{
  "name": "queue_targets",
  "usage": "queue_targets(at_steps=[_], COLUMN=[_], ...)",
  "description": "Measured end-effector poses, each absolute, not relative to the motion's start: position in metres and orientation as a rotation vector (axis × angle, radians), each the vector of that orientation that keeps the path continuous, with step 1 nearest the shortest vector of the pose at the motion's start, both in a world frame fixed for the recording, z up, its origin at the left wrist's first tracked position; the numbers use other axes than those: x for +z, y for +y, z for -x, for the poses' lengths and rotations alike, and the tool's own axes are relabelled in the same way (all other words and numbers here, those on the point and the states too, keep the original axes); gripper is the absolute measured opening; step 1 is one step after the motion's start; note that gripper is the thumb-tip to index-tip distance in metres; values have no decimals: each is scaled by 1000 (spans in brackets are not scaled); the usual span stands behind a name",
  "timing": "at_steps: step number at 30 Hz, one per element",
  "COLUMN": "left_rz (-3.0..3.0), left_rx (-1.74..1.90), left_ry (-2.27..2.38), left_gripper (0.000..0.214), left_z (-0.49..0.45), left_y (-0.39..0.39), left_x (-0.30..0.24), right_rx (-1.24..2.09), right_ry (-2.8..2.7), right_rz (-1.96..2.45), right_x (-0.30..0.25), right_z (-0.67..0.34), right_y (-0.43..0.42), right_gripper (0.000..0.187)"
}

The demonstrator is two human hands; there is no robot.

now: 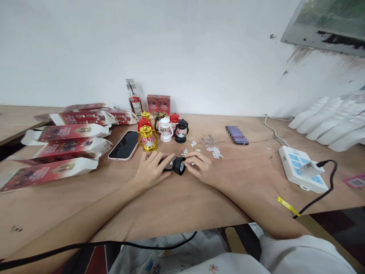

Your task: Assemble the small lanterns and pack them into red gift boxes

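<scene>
A small black toy lantern (178, 166) lies on its side just above the table, its round base turned to the right. Wrapped around its clear middle are the fingers of my left hand (154, 167). My right hand (202, 166) is closed, thumb and fingertips against the lantern's base; whether they also pinch a small part is hidden. Small white tabs (215, 152) and a heap of thin metallic pieces (209, 140) lie beyond my right hand. Behind my left hand stand several upright lanterns, among them a gold one (147, 139), a white one (165, 130) and another black one (181, 131).
Open red printed boxes (65, 132) spread across the left side. A pink-edged phone (124, 145) lies near the lanterns, a purple phone (237, 135) farther right. Right: a power strip (302, 167) with cable and white plastic shapes (327, 121). Two red boxes (159, 105) stand by the wall.
</scene>
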State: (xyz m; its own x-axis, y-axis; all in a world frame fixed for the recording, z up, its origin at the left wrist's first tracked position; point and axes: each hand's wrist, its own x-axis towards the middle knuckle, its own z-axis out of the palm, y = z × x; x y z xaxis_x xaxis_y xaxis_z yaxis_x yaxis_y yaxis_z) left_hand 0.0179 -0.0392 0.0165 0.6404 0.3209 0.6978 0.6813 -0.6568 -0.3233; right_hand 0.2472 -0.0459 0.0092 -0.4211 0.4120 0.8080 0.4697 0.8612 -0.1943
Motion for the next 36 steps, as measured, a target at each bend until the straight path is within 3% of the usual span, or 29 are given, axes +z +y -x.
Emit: queue_targets(at_steps=[14, 17, 21, 25, 36], left_rz=[2232, 2224, 2241, 2308, 2331], left_rx=[-841, -892, -962, -1025, -1195], left_ry=[-850, -872, -915, -1004, -1042], left_gripper=[41, 41, 43, 48, 52], left_z=[-24, -23, -21, -20, -16], left_y=[-44, -43, -43, -43, -40], left_x=[20, 22, 24, 24, 20], right_rx=[70, -84, -357, -435, -385], right_ry=[-1950, -1930, -1957, -1956, -1866], right_rz=[736, 928, 1501, 1893, 1970], right_x=[14, 13, 6, 2, 5], right_z=[-247, -262, -290, -305, -308], right_y=[-46, -30, -4, 5, 7], right_gripper=[15, 19, 22, 26, 21])
